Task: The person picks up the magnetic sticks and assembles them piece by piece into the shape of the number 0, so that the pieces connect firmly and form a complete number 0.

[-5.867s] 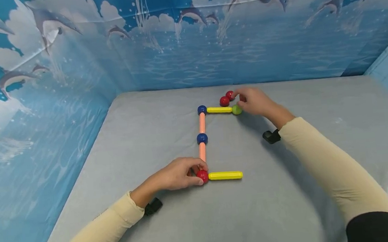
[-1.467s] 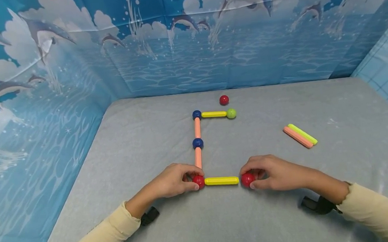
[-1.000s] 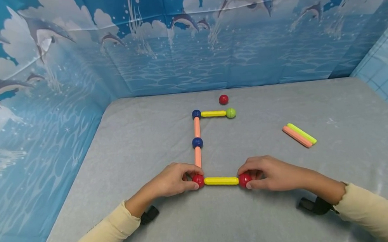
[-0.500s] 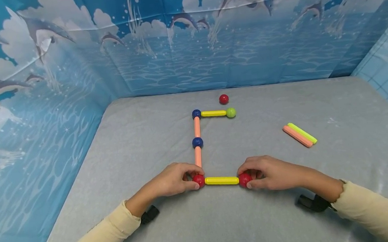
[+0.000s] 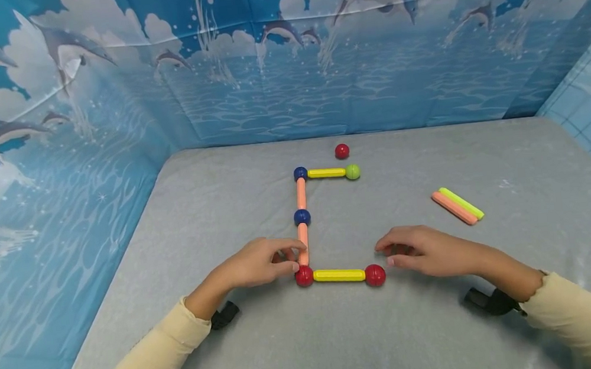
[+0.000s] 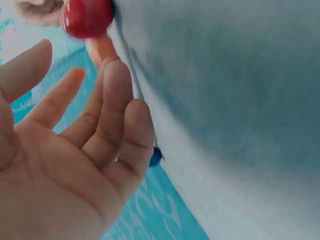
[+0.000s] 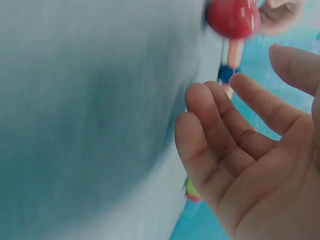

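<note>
On the grey table lies a bracket-shaped chain of toy building rods and balls. Its near side is a yellow rod [image 5: 339, 275] between a left red ball [image 5: 304, 276] and a right red ball [image 5: 375, 275]. Two orange rods [image 5: 301, 193] and two blue balls [image 5: 301, 217] form the left side. Across the far side runs another yellow rod [image 5: 326, 173], ending in a green ball [image 5: 352, 172]. My left hand [image 5: 260, 262], fingers loosely bent, is just by the left red ball, holding nothing. Apart from the right red ball, my right hand [image 5: 430, 250] is relaxed, its palm bare in the right wrist view.
A loose red ball [image 5: 342, 151] sits near the table's far edge. To the right lie a spare orange rod [image 5: 454, 208] and a yellow-green rod [image 5: 461, 203], side by side. A dolphin-print curtain [image 5: 286, 90] hangs behind and to the left of the table.
My right hand brought a red ball to the near yellow rod's free end, then let go and moved up and right. My left hand has released the left red ball and lifted slightly.
</note>
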`<state>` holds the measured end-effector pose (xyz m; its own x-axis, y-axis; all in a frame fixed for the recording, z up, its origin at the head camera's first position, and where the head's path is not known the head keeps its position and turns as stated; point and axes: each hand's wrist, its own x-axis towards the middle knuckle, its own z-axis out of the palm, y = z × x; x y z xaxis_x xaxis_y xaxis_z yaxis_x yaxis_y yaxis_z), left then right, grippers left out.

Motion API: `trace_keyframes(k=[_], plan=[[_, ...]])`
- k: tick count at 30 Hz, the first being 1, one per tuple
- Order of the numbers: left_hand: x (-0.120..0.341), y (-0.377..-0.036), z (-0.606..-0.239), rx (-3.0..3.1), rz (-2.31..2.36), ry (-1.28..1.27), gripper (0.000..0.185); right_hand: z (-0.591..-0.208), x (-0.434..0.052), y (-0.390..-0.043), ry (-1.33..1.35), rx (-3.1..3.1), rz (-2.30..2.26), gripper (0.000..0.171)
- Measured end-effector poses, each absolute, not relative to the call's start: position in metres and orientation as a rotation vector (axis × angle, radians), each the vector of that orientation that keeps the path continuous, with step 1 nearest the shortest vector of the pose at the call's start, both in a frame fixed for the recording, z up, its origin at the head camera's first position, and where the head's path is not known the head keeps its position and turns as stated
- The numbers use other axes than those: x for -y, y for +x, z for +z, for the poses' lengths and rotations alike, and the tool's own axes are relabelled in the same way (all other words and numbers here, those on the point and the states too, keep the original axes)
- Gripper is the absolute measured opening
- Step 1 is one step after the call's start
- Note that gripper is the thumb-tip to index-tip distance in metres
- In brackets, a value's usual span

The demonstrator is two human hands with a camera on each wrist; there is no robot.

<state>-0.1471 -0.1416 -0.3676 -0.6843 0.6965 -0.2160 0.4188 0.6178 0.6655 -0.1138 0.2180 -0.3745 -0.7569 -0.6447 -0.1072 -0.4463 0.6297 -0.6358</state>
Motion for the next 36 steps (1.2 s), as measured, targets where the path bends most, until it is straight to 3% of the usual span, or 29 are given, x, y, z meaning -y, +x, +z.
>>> trace_keyframes(k=[12, 22, 36], plan=[[0.132, -0.199, -0.375, -2.556, 0.954, 0.682, 0.033, -0.358, -0.28, -0.139, -0.755, -3.02, -0.636, 0.025], [0.115, -0.212, -0.375, -2.573, 0.878, 0.683, 0.035, -0.367, -0.317, -0.161, -0.339, -2.988, -0.265, 0.034], [0.107, -0.217, -0.38, -2.55, 0.932, 0.488, 0.024, -0.378, -0.301, -0.161, -0.484, -3.075, -0.308, 0.017]])
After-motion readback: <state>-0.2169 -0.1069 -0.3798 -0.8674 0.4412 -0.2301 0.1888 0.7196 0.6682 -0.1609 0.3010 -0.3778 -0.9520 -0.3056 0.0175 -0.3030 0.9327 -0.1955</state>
